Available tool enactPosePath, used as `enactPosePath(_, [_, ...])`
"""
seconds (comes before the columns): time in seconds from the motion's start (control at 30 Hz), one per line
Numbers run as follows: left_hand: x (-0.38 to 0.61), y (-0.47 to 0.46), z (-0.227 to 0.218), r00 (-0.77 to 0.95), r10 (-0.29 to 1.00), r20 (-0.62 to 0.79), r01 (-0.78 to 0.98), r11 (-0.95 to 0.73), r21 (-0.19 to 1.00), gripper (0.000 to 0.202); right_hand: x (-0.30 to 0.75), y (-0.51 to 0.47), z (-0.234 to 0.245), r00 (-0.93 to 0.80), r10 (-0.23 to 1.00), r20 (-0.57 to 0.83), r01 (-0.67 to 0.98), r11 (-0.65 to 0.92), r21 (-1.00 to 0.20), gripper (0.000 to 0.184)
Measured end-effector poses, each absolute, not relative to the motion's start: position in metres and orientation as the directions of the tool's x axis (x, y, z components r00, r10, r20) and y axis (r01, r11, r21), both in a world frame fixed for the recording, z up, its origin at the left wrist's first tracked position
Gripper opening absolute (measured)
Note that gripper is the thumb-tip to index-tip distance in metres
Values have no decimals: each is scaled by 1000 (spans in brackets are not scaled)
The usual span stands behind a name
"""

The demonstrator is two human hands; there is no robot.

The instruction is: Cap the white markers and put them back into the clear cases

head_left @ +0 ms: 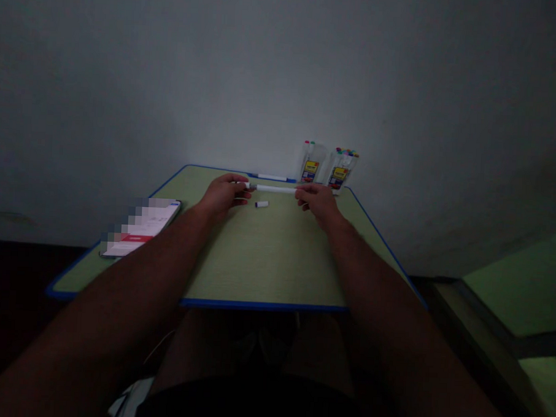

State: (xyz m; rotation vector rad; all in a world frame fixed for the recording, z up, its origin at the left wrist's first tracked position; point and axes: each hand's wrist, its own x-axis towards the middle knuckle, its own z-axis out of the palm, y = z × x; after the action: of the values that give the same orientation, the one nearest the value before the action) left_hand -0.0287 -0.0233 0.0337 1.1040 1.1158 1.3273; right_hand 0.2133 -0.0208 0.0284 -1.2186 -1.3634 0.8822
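Observation:
A white marker (273,188) is held level between both hands above the far part of the green desk (261,263). My left hand (224,194) is closed on its left end, and my right hand (316,199) pinches its right end. A small white cap (261,204) lies on the desk just below the marker, between the two hands. Another white marker with blue ends (272,177) lies at the desk's far edge against the wall.
Two clear packs of coloured markers (313,163) (342,168) stand against the wall at the far right. A phone with a lit screen (141,227) lies at the desk's left edge. A second green desk (518,293) is at the right.

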Motion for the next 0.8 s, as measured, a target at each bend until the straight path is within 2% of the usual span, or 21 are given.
enactPosePath(0.27, [-35, -19, 34, -79, 996, -29, -234, 10, 972, 12, 217, -18, 29, 119, 968, 223, 148, 204, -968, 7])
enactPosePath(0.8, [-30, -23, 36, -55, 998, -20, -192, 9, 981, 12, 217, -16, 26, 118, 969, 217, 166, 196, -967, 8])
